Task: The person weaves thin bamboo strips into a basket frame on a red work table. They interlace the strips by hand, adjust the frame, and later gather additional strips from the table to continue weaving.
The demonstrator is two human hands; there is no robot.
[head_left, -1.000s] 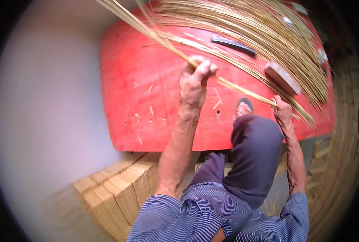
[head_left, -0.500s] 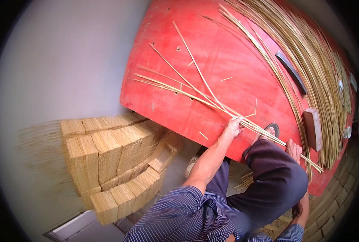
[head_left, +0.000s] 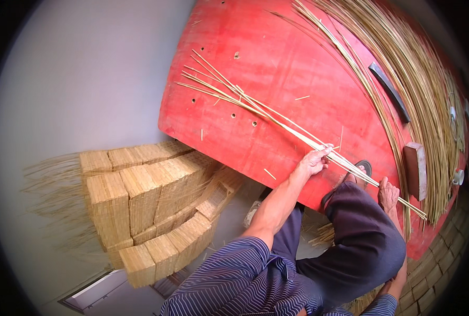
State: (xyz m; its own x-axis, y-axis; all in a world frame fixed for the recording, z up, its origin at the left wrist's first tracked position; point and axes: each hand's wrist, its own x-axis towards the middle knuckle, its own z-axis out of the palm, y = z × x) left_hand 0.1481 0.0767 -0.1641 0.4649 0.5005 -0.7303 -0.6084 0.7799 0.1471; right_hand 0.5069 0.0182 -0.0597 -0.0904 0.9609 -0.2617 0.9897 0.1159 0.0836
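A loose bundle of thin straw-coloured strips runs slantwise over the red board, its far left ends fanned apart. My left hand is closed round the strips near their middle. Lower down to the right, my right hand grips the same strips close to their near ends, which stick out past it toward the board's right edge. Between the two hands the strips pass over my sandalled foot, which rests on the board.
A big heap of long strips covers the board's right side, with a thinner row beside it. A dark curved bar and a reddish-brown block lie there, and a white cup. Stacked woven straw blocks stand at left.
The fanned far ends have drawn closer together, and the two widely splayed strips now lie nearer the bundle. Both hands still grip it. The whole view has shifted slightly.
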